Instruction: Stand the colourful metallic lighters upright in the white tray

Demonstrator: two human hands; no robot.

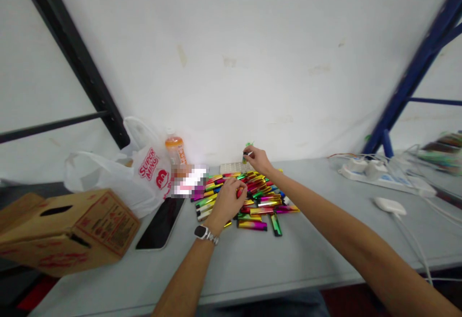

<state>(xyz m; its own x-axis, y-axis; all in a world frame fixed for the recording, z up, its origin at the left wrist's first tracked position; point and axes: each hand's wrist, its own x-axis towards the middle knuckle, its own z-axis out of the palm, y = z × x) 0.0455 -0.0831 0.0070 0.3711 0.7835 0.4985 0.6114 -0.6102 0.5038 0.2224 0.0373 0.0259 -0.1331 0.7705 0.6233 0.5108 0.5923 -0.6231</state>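
A heap of shiny lighters in red, gold, green, purple and blue lies on the grey table. Over its left part is my left hand, fingers curled, with the red end of a lighter showing at the fingertips. Farther back, my right hand pinches a dark-ended lighter, held upright at the white tray with small holes. Part of that tray is hidden by my right hand and the heap. A bit of green shows just above my right fingers.
To the left are a cardboard box, a white plastic bag, an orange-capped bottle and a dark-screened tablet or phone. A power strip and a white adapter with cables lie right. The wall closes off the back.
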